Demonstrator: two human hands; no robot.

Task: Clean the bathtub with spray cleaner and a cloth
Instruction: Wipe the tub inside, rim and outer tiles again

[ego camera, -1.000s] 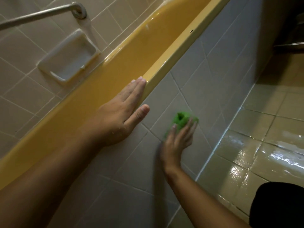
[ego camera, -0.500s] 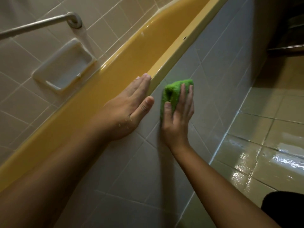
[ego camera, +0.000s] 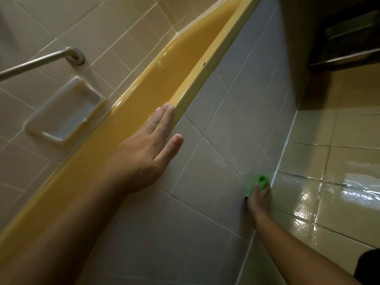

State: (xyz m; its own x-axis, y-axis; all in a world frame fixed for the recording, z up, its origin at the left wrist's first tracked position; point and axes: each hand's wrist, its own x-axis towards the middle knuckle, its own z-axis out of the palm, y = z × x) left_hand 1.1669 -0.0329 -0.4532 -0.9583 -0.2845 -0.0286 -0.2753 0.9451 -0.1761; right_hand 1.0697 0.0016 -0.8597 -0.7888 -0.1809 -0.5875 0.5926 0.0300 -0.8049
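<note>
Down low, the green cloth is gripped by the right hand, the tub rim pressed by the flat left hand. Support could be lost on that slick rim.

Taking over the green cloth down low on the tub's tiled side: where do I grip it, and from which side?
Pinch the bunched end of the green cloth that sticks out beyond the right hand, coming from above along the tiled panel. The hand covers its lower part, and the floor lies close beside it.

Beige wall tiles, grab bar, glossy wet floor.
</note>
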